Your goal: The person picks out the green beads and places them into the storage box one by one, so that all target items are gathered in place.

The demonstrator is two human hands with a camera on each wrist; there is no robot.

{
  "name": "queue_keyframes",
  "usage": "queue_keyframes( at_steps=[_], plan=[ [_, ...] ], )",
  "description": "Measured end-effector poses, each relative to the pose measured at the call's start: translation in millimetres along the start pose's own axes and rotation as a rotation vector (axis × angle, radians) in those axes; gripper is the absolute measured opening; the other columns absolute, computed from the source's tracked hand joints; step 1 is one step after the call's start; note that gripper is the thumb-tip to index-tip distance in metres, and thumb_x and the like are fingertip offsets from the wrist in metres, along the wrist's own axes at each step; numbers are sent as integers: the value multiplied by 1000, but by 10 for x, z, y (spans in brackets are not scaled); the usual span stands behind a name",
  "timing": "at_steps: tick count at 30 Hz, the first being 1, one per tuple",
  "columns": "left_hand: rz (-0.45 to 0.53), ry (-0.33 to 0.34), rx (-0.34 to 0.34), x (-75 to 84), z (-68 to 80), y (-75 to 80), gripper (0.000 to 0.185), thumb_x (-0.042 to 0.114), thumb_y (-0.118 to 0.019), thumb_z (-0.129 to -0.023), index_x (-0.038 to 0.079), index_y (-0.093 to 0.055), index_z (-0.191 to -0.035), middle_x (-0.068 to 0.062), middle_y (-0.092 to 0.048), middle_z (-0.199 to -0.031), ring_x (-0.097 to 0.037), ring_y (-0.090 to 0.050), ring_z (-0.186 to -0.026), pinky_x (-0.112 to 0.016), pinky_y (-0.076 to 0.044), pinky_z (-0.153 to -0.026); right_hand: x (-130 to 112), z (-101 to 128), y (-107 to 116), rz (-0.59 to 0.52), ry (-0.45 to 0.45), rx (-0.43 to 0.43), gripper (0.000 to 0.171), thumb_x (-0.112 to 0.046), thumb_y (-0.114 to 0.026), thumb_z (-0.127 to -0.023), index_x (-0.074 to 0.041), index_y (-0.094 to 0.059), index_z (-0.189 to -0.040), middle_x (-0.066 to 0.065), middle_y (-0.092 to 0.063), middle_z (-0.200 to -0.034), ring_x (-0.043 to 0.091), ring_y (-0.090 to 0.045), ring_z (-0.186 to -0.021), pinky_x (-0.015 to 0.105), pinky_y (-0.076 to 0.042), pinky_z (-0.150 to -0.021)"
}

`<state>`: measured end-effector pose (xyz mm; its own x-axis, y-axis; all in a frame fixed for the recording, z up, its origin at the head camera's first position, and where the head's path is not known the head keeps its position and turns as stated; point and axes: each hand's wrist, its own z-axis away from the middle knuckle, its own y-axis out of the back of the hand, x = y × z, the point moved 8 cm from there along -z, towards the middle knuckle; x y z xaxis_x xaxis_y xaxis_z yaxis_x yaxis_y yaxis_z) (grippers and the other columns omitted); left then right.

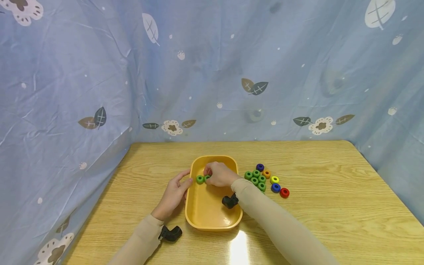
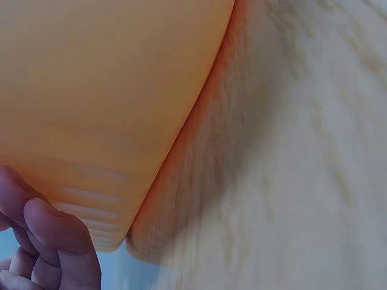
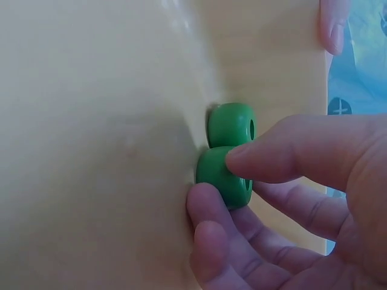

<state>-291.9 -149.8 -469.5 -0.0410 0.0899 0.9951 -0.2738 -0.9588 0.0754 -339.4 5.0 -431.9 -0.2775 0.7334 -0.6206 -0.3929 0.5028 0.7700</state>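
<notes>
Tray: a yellow tray [image 1: 212, 217] sits near the middle of the tabletop [image 1: 331, 206], its long side running toward the near edge.
Right hand: the right hand [image 1: 220, 174] reaches into the tray's far half; thumb and fingers [image 3: 284, 160] pinch a green ring [image 3: 225, 175], seemingly to set it down.
Second ring: another green ring [image 3: 231, 124] lies in the tray, touching the pinched one on its far side.
Left hand: the left hand [image 1: 175, 193] rests against the tray's left wall, fingers [image 2: 57, 232] loosely straight and gripping nothing, probably steadying the tray.
Loose rings: a cluster of rings [image 1: 263, 178], mostly green with blue, orange, yellow and red ones, lies on the tabletop just right of the tray.
Hidden: in the head view the right hand covers most of the pinched ring. The left wrist view is blurred, showing only tray wall and wood.
Backdrop: a blue leaf-print cloth [image 1: 99, 73] hangs behind the far edge and down the left side.
</notes>
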Motion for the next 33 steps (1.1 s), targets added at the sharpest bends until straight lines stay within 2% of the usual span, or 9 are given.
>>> queue_keyframes(
  at_steps=[21,27,33],
  plan=[
    [6,2,-15,-17,-4,-4,52,30,-53,-111,13,-39,-158,-6,-63,-66,-11,-55,-52,-24,-49,-53,24,-16,8,9,3,15,17,-10,-76,-94,-9,-69,-109,6,-67,-100,20,-60,-84,35,-54,-79],
    [-12,2,-9,0,-2,-3,51,28,-52,-112,12,-39,-159,-5,-62,-64,-11,-54,-51,-24,-49,-53,-17,59,128,-7,-7,36,22,-9,-76,-94,-7,-70,-115,9,-68,-105,22,-62,-91,39,-55,-84],
    [1,9,2,5,2,7,52,29,-54,-111,12,-40,-158,-6,-62,-65,-11,-55,-52,-24,-50,-54,-137,239,325,-34,80,95,24,-8,-71,-94,-5,-70,-117,14,-68,-113,22,-63,-96,40,-56,-88]
  ],
)
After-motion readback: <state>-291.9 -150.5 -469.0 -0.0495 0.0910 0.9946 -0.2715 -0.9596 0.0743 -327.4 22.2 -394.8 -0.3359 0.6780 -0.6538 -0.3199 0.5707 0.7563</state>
